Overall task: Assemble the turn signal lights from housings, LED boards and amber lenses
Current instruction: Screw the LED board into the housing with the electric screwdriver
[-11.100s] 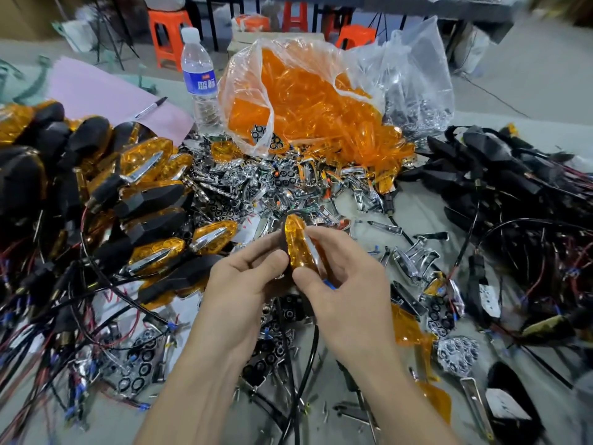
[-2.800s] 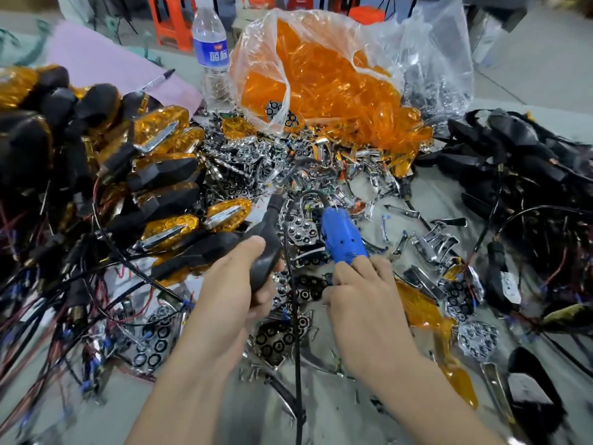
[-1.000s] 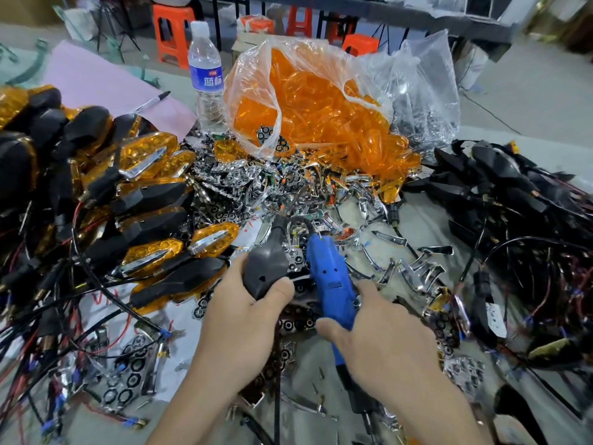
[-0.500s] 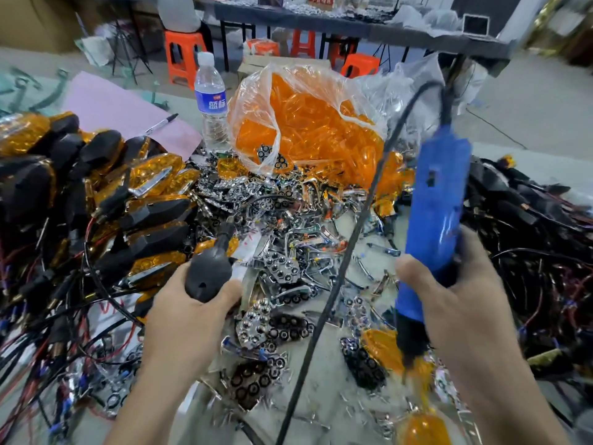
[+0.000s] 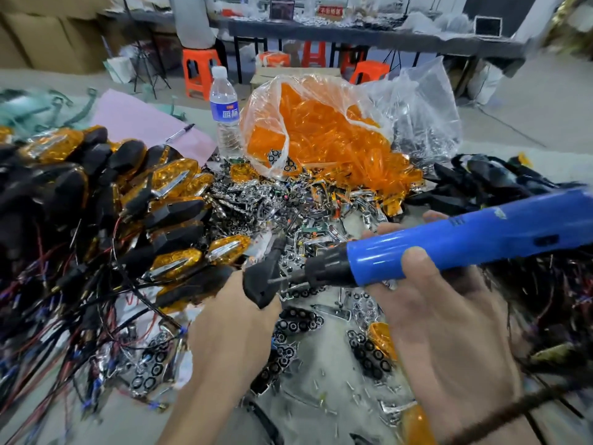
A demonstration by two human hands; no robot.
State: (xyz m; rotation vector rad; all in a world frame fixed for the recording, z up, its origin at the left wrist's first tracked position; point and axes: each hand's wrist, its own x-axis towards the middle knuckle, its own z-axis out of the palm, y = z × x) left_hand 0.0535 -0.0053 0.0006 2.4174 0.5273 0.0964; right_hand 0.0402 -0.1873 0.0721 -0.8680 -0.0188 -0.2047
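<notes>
- Housing (image 5: 261,279), a black one, is in the left hand (image 5: 231,335), fingers wrapped round it, held up over the middle of the bench (image 5: 324,361).
- Right hand (image 5: 449,319) grips a blue driver (image 5: 465,239), thumb on top. The dark nose points left and the bit touches the housing.
- Left edge: a big pile of finished lights (image 5: 175,179), amber and black, just beside the left hand. Their wires (image 5: 64,303) spill toward the near left corner.
- Right behind the housing there's a messy heap of chrome reflectors (image 5: 272,200).
- Under the hands: LED boards (image 5: 300,319), loose screws (image 5: 349,385) and a stray lens (image 5: 382,343).
- Far edge: bag of lenses (image 5: 321,133) spilling open, a clear bag (image 5: 423,123) of shiny bits beside it, a bottle (image 5: 226,114), and a pink sheet (image 5: 138,120) with a pen (image 5: 180,132) on it.
- Right edge: a tangle of spare housings (image 5: 481,181) with leads, partly hidden behind the driver.
- A blurry dark cord (image 5: 513,409) cuts across the near right corner, in front of the right wrist.
</notes>
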